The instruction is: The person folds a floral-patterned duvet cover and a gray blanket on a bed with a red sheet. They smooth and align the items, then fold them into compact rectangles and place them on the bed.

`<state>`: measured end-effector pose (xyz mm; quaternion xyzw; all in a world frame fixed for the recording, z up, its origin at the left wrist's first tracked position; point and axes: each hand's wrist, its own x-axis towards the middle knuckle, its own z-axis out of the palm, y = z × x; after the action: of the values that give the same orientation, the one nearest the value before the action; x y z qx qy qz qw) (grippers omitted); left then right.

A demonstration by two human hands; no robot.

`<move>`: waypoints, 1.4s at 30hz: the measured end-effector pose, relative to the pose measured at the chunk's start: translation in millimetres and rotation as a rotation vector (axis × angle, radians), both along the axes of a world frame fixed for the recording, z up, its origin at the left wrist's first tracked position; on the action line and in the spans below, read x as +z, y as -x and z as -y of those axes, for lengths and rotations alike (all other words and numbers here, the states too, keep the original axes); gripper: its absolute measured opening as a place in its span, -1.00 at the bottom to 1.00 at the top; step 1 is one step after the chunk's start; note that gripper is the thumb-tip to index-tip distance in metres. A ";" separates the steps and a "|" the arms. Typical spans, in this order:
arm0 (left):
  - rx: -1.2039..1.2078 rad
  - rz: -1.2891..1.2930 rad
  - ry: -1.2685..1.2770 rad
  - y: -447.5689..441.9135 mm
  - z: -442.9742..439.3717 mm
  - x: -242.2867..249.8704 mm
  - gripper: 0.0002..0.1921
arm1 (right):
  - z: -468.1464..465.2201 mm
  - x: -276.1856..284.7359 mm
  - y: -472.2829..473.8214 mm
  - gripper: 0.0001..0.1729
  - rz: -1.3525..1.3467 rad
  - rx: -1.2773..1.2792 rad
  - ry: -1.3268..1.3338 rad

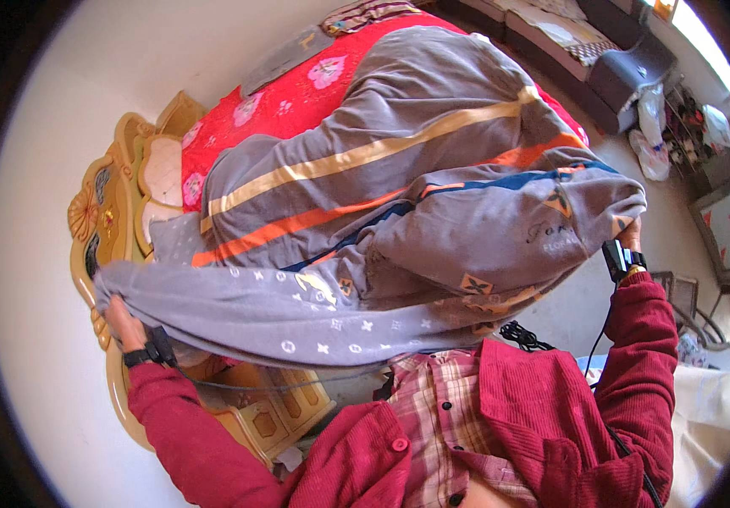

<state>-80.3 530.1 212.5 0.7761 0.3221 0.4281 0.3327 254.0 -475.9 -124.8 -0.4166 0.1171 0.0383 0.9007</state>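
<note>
A large grey blanket [454, 222] with yellow, orange and dark blue stripes spreads over a bed and hangs between my outstretched arms. My left hand [125, 324] grips its edge by the headboard. At the far right, my right hand [630, 236] grips another part of the edge, its fingers partly hidden by the cloth. The near edge sags in front of my body, and the blanket's middle is bunched and puffed up. Beneath it lies a red bedsheet [301, 89] with pink flowers. A grey pillow [174, 238] shows partly beside the blanket, near the headboard.
A carved wooden headboard [111, 222] stands against the wall at left. A wooden bedside cabinet [276, 413] is below the blanket. Folded grey cloth [285, 60] and striped cloth [365, 14] lie at the bed's far side. A sofa [619, 76] and plastic bags [651, 152] are at upper right.
</note>
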 end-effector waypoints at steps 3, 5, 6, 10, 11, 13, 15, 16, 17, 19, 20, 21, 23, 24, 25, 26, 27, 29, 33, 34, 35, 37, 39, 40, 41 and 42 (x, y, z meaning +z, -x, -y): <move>-0.135 0.151 0.021 -95.2 -7.5 35.1 -0.68 | -7.5 24.1 12.3 -0.42 0.035 -0.004 -0.010; -0.261 0.109 0.111 -131.5 -5.6 34.3 -0.61 | -13.0 39.3 25.2 -0.40 -0.007 -0.028 -0.087; -0.294 0.079 0.292 -147.9 -5.8 28.4 -0.56 | -18.0 45.1 32.7 -0.39 0.091 -0.009 -0.019; -0.323 -0.226 0.270 -214.3 46.0 -96.6 -0.57 | -34.7 60.4 53.5 -0.39 0.104 -0.013 -0.013; -0.397 -0.352 0.198 -230.8 76.0 -137.1 -0.60 | -39.4 61.5 56.5 -0.36 0.110 -0.063 0.093; -0.531 -0.567 0.084 -262.6 156.4 -208.1 -0.65 | -45.6 63.9 59.7 -0.35 -0.131 -0.208 0.037; -0.810 -0.809 0.268 -280.2 253.6 -255.4 -0.60 | -50.3 67.9 61.0 -0.39 -0.141 -0.098 0.003; -1.068 -0.807 0.042 -285.1 307.1 -270.1 -0.60 | -52.7 71.3 62.5 -0.41 -0.044 -0.049 0.048; -1.200 -0.756 -0.143 -289.0 362.8 -279.0 -0.59 | -55.4 75.0 62.5 -0.44 0.005 -0.048 0.076; -1.471 -0.609 0.297 -277.1 463.5 -276.2 -0.14 | -63.2 86.1 63.3 -0.49 0.140 0.061 -0.141; -1.508 -0.761 0.188 -266.0 499.1 -266.5 0.07 | -68.1 92.7 63.8 -0.49 0.172 0.086 -0.132; -1.585 -0.645 -0.069 -258.1 532.4 -256.5 0.19 | -74.5 100.8 64.2 -0.49 0.205 0.115 -0.165; -1.502 -0.810 -0.313 -236.7 585.2 -240.2 0.27 | -89.4 117.0 61.9 -0.53 0.242 0.130 -0.162; -1.458 -0.911 -0.363 -234.0 598.4 -234.1 0.26 | -98.3 124.9 60.5 -0.54 0.246 0.151 -0.168; -1.407 -0.873 -0.440 -232.3 604.5 -230.7 0.25 | -107.7 132.6 59.2 -0.56 0.315 0.207 -0.230; -1.269 -0.915 -0.450 -234.2 604.8 -231.0 0.22 | -118.1 139.3 56.5 -0.56 0.337 0.218 -0.231; -1.140 -0.885 -0.460 -237.9 602.4 -234.0 0.20 | -127.6 145.2 56.1 -0.59 0.286 0.215 -0.274; -1.078 -0.839 -0.273 -248.7 587.8 -246.5 0.13 | -146.0 153.7 51.6 -0.61 0.233 0.187 -0.325; -1.198 -0.704 -0.059 -260.8 552.3 -267.6 -0.17 | -164.6 157.9 47.6 -0.60 0.311 0.235 -0.348; -1.250 -0.567 -0.075 -262.3 544.5 -266.0 -0.24 | -164.5 157.4 46.8 -0.59 0.250 0.203 -0.335; -1.304 -0.457 -0.079 -262.1 537.3 -260.4 -0.31 | -162.6 155.5 45.5 -0.58 0.200 0.131 -0.221; -1.284 -0.291 0.377 -262.2 524.5 -236.5 -0.62 | -155.3 152.8 43.1 -0.58 0.119 0.049 -0.035; -1.273 -0.216 0.611 -272.2 509.2 -197.1 -0.67 | -147.7 151.2 42.8 -0.49 0.051 0.054 0.320; -1.294 -0.194 0.537 -275.2 503.3 -174.6 -0.68 | -146.3 151.2 43.1 -0.42 0.020 0.069 0.589; -1.309 -0.175 0.460 -277.3 498.6 -151.4 -0.69 | -144.6 153.3 44.2 -0.33 -0.046 0.068 0.857; -1.289 -0.148 0.485 -278.4 500.4 -129.8 -0.69 | -146.2 155.8 45.5 -0.06 -0.013 0.046 1.079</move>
<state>198.1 29.8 82.6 0.7435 -0.0946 0.0067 0.6620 208.5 -329.6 31.0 -0.8223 0.1164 -0.0048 0.5570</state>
